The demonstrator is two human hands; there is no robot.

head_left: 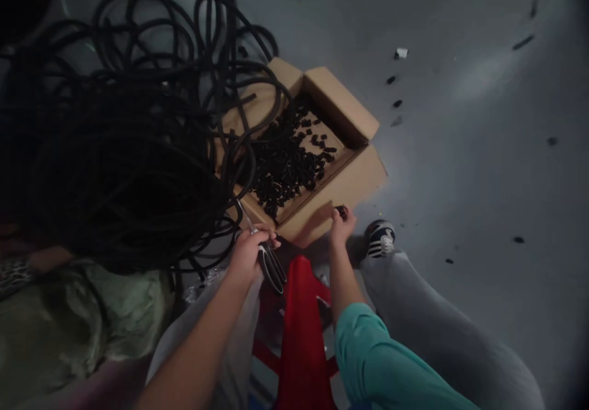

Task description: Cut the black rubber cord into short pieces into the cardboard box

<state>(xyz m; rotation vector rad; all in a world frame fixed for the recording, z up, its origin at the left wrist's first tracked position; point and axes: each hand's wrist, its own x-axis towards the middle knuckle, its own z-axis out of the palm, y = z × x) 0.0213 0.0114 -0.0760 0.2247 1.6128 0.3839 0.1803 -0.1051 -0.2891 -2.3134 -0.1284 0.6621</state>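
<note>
My left hand (252,249) is closed around a pair of scissors (272,269). The black handle loops point back toward me, and a thin blade points forward to the box's near corner. Over the box's near right flap, my right hand (343,226) is closed on a small black piece (340,211), partly hidden by the fingers. In front of both hands sits an open cardboard box (356,180), its bottom strewn with many short black pieces (289,167).
A large tangle of black tubing (133,35) lies to the left, with some loops hanging over the box. Several black bits (397,103) and a whitish piece (401,53) lie on the grey floor. A red stool (301,330) stands between my legs. A greenish sack (129,312) is at lower left.
</note>
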